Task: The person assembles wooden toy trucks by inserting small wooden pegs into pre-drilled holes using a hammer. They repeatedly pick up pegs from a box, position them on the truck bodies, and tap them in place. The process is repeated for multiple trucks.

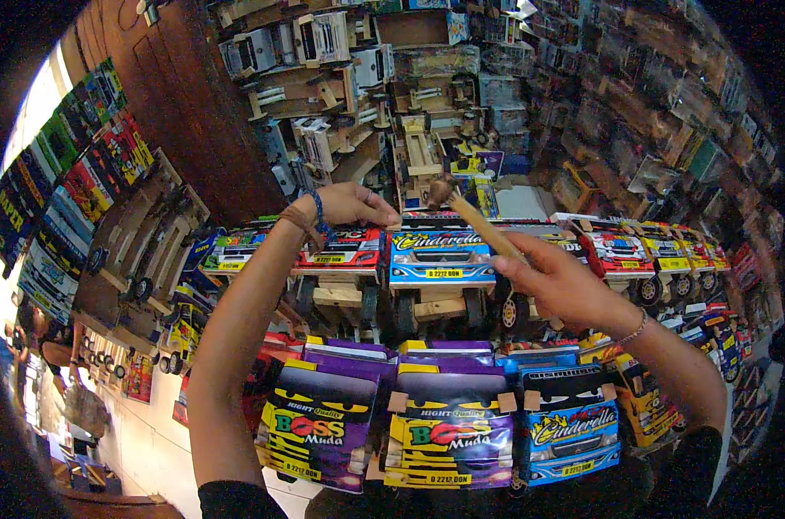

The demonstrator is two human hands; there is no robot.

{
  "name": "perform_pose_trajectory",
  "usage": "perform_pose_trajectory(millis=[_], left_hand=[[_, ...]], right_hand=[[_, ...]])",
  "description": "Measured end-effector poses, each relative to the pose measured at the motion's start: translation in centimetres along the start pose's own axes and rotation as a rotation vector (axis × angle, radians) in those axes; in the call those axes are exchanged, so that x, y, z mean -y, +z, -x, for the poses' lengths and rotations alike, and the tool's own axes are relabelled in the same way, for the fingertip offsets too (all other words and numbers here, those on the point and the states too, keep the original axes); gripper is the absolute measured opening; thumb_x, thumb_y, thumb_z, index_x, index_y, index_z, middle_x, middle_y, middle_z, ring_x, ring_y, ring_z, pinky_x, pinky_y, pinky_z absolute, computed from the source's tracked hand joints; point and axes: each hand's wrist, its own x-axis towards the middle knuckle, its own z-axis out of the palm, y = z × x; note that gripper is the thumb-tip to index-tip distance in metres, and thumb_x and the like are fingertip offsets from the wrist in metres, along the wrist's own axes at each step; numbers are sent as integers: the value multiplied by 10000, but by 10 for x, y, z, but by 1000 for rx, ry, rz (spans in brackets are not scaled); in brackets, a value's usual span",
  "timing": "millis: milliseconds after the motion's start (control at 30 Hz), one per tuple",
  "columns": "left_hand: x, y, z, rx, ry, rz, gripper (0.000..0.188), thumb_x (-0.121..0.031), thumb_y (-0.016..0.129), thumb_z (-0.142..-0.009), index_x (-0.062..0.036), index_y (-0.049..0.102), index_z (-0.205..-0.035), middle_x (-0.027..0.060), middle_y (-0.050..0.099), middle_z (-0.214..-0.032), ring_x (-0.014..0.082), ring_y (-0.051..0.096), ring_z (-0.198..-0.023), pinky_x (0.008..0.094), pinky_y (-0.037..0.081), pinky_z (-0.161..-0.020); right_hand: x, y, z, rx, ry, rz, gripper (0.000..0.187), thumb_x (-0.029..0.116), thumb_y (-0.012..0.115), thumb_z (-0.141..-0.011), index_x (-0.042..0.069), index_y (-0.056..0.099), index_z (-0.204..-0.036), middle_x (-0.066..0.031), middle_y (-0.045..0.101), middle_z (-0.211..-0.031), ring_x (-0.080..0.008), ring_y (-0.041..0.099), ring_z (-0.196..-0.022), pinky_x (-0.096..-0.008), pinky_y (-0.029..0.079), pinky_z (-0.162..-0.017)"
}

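Our right grip [555,278] holds a wooden hammer [474,218]; our left grip [351,204] clasps the blue toy truck [440,259], purple trucks [448,437] crowding below.

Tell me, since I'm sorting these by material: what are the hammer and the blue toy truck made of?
Hammer: apparently bare wood, pale matt handle, darker round head. Blue toy truck: glossy printed front, likely paper or card; unpainted pale wood frame beneath.
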Motion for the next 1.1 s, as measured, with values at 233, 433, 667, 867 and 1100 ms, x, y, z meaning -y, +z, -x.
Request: perform_pose_trajectory(millis=[233,433,667,867,1100], left_hand=[[0,2,-3,28,7,13,299,-304,722,-905,-75,737,-1096,-4,729,-960,68,632,-879,226,496,-801],[7,1,-9,106,95,156,290,-294,726,-903,-45,721,-1052,5,721,-970,86,636,-941,236,490,-862],[7,-3,-17,109,30,-69,300,-304,746,-885,-47,711,-1035,8,714,-944,96,635,-928,254,493,-876],[3,-2,-13,102,85,-61,315,-313,765,-864,-39,717,-1011,23,723,-990,115,644,-958,264,489,-900],[3,-1,-11,95,41,12,311,-303,775,-852,-40,718,-1007,26,726,-994,119,648,-960,263,488,-906]], right_hand=[[-22,12,-23,-21,-175,176,477,345,509,-1019,53,472,-1395,-178,647,-1056,-245,635,-882,-369,514,-790],[-20,17,-20,11,-193,378,506,226,480,-1028,66,360,-1493,-238,496,-1425,-355,512,-1300,-401,429,-1034],[-3,19,-19,-15,-193,451,506,186,481,-1016,116,363,-1503,-237,546,-1362,-394,589,-1182,-418,466,-978],[3,13,-17,0,-178,448,523,182,485,-1015,164,345,-1518,-207,613,-1283,-385,662,-1007,-418,505,-873],[-2,19,-21,-97,-332,564,552,130,510,-998,187,342,-1521,-209,634,-1222,-387,677,-847,-431,523,-758]])
